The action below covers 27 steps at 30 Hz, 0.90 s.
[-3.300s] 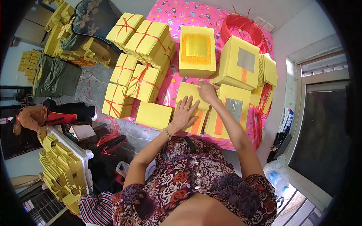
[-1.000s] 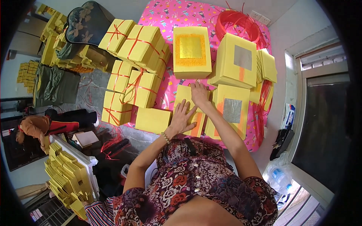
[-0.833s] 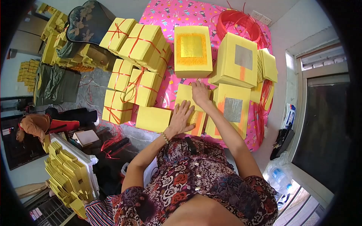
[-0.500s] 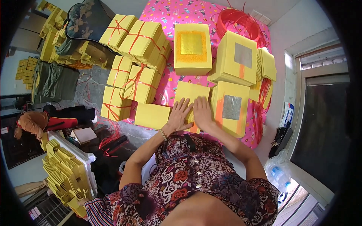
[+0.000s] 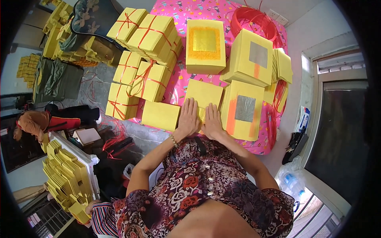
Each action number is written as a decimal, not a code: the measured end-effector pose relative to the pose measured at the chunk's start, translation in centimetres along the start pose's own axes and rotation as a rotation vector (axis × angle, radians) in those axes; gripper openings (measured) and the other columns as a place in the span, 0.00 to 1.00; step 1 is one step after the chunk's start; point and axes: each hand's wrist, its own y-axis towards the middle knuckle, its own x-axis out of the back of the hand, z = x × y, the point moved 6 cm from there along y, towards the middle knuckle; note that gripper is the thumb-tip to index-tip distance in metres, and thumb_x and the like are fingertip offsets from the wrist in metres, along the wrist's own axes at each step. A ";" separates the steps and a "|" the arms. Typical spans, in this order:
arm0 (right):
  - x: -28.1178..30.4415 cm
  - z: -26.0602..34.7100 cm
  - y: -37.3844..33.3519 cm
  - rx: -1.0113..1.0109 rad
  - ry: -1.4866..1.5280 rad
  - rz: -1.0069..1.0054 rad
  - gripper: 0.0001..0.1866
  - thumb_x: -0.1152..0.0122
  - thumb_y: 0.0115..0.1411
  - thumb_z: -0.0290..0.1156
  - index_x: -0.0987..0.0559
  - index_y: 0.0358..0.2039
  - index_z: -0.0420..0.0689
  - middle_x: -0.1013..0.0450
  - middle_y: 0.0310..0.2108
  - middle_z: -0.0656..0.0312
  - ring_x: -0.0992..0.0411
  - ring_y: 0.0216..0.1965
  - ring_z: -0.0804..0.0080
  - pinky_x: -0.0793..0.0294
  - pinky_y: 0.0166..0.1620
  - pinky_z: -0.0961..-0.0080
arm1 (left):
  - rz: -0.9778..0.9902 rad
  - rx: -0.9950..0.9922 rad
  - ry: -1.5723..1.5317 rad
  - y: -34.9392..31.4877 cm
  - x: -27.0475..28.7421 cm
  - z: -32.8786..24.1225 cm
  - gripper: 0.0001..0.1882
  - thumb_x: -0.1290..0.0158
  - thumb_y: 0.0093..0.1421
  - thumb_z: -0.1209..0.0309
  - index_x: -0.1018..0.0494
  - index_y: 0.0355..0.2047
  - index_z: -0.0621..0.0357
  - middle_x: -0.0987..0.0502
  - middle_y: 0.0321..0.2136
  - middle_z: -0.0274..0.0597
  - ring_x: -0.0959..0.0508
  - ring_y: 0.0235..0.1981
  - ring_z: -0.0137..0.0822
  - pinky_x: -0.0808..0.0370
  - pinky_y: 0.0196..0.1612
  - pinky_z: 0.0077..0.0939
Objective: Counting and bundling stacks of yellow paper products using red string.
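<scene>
The worktop (image 5: 198,8), under a pink patterned cover, is the largest thing here, and it carries all the yellow paper. On its left side stand the tied bundles (image 5: 149,83), crossed with red strips. In the far middle is a thick stack with a gold square (image 5: 205,45); to its right is a stack with a grey square (image 5: 254,57), and nearer to the person lies another grey-marked stack (image 5: 243,113). At the far right rests a red coil of strips (image 5: 254,25). A plain yellow block (image 5: 160,115) lies just left of the hands.

The paper in work (image 5: 204,93) is at the near edge, between this block and the nearer grey-marked stack. The left hand (image 5: 189,119) and the right hand (image 5: 213,123) lie on its near part, both open, palms down, fingers straight and pointing far; neither grips anything. Between them a small gold patch (image 5: 201,115) is visible.

The step in hand seems to be flattening the paper. To do it well, I think both palms should press with equal force and smooth outward, keeping the side edges aligned. Too much push from one side could shift the upper layer; how many layers there are, I cannot tell.
</scene>
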 end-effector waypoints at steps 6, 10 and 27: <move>-0.4 -0.2 0.2 0.008 -0.006 -0.028 0.44 0.51 0.56 0.40 0.60 0.63 0.30 0.72 0.66 0.44 0.76 0.67 0.49 0.70 0.66 0.56 | -0.032 0.015 -0.167 0.0 -1.3 0.5 0.39 0.55 0.56 0.60 0.55 0.61 0.73 0.55 0.62 0.63 0.57 0.64 0.58 0.60 0.65 0.47; -0.7 -0.2 0.6 0.006 -0.003 -0.054 0.43 0.51 0.56 0.39 0.60 0.63 0.30 0.72 0.66 0.44 0.76 0.67 0.48 0.70 0.66 0.55 | -0.045 0.027 -0.252 0.0 -1.8 0.9 0.39 0.55 0.57 0.59 0.55 0.62 0.70 0.57 0.63 0.60 0.59 0.64 0.59 0.59 0.64 0.49; 1.2 0.8 1.5 0.063 -0.335 -0.210 0.29 0.53 0.59 0.36 0.43 0.60 0.44 0.46 0.57 0.45 0.47 0.59 0.46 0.45 0.56 0.54 | -0.120 0.101 -0.220 -0.7 -1.3 0.4 0.37 0.52 0.55 0.61 0.51 0.63 0.56 0.55 0.62 0.62 0.57 0.63 0.62 0.53 0.62 0.53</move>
